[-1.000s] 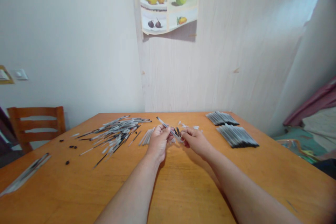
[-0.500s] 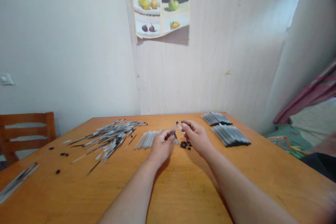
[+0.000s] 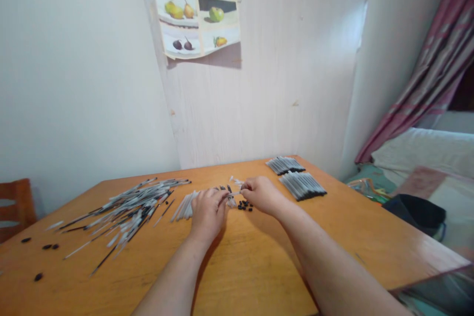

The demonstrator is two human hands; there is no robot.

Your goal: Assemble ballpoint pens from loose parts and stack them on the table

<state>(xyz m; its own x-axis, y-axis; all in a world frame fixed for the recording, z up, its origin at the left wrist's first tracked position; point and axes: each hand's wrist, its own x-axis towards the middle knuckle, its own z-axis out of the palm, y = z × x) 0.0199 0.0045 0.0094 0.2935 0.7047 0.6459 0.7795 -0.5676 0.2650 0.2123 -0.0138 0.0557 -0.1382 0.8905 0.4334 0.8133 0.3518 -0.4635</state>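
Brown wood comes first on the left, the slatted back of a chair (image 3: pixel 27 202) beside the desk (image 3: pixel 237 266). Near that end a few black bits (image 3: pixel 38 277) lie strewn in no order I can make out. Next comes a loose heap of slim pen parts (image 3: pixel 137 207), dark and pale lengths crossing each other, as if tipped down rather than arranged. Closer to the middle, pale tubes (image 3: pixel 183 206) lie side by side, probably lined up so that one can be picked up easily. Just beside them is the left hand (image 3: pixel 209 212), back upward, its grip closed on one end of a thin pale tube (image 3: pixel 233 193). That tube spans the gap to the right hand (image 3: pixel 262 195), whose fingertips pinch the other end; held from both ends, it looks steadied and kept in line. Small black pieces (image 3: pixel 244 205) sit by the right hand, white pieces (image 3: pixel 237 181) beyond it, both near enough to save reaching. Farther right, two neat batches, a far batch (image 3: pixel 285 164) and a near batch (image 3: pixel 301 185), lie with dark ends aligned, seemingly kept apart from the jumble for order's sake.
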